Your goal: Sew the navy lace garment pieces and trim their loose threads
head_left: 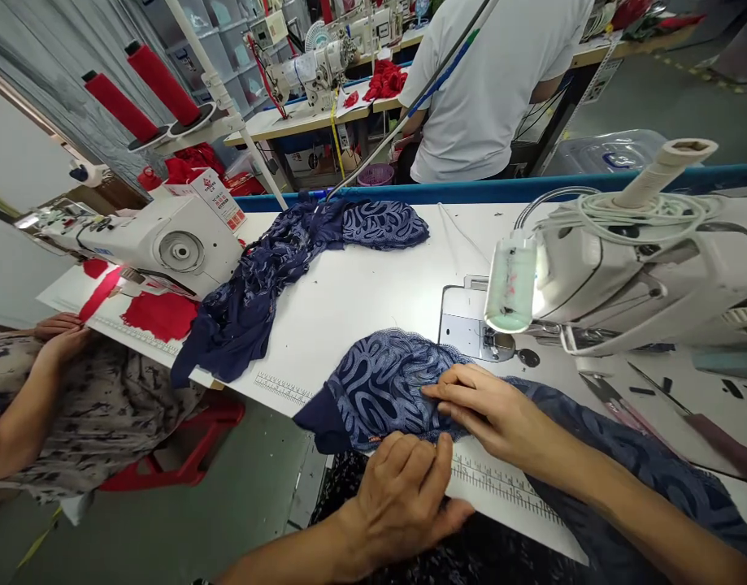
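Observation:
A navy patterned fabric piece (379, 382) lies at the front edge of the white sewing table (342, 292), left of and below the needle plate of a sewing machine (605, 276). My left hand (403, 487) is at the table's edge, its fingers curled and closed on the near edge of the fabric. My right hand (488, 406) rests over the fabric's right part, fingertips pressed together on it. More of the patterned fabric runs under my right forearm towards the lower right.
A heap of navy garments (269, 276) crosses the table's left half. Scissors (617, 398) and an awl (714, 439) lie at the right. A person's hands (62, 333) hold red fabric by another machine (171, 244). Someone in a white shirt (483, 89) is beyond the table.

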Tool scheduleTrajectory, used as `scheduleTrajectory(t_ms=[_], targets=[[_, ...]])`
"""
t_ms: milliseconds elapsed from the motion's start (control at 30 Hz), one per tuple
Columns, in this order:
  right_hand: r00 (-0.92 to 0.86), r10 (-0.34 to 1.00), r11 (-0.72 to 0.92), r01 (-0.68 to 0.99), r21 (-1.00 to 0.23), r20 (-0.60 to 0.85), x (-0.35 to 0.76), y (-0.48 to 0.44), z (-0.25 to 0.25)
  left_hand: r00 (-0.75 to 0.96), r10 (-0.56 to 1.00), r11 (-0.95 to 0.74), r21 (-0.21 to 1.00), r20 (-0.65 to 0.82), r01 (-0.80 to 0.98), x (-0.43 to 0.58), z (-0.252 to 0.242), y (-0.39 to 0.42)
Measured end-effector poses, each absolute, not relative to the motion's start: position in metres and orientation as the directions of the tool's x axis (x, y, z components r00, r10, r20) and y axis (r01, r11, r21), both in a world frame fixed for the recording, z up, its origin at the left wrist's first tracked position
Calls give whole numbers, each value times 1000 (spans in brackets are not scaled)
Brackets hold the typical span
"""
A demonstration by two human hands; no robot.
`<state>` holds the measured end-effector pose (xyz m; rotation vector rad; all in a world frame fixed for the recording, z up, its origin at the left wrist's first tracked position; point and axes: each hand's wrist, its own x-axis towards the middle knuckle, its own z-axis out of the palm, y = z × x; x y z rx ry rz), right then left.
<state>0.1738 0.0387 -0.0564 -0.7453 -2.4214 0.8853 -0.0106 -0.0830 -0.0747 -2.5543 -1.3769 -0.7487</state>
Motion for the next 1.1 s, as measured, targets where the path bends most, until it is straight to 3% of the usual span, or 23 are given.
scheduleTrajectory(t_ms=[167,400,467,567,633,767,833,967,1100], targets=[[-728,654,634,379,-674,206,165,45,-56,454,699,-577,62,553,814,-11,-81,-80],[-690,678,606,329,-724,254,173,45,-48,460,733,-590,132,501,796,-19,-78,-81],[-611,752,544,360,-758,249,186,29,-40,475,750,-594,152,460,790,-23,-71,-82],[-344,917,348,450,-822,200,205,-9,-37,503,767,-607,198,399,770,-28,-58,-79],[-255,952,281,519,-807,168,214,-31,-43,541,747,-649,247,387,720,-28,-50,-69],[-387,893,440,651,-619,228,233,-42,-64,694,654,-754,339,301,563,-26,-47,-35],[-464,872,466,687,-557,156,245,-34,-68,694,691,-708,378,199,596,-29,-49,-19],[-529,848,441,733,-517,-27,263,-22,-64,637,767,-604,420,76,677,-37,-51,-8],[-583,812,500,719,-482,-27,269,-19,-66,615,788,-574,401,33,714,-37,-50,-13]])
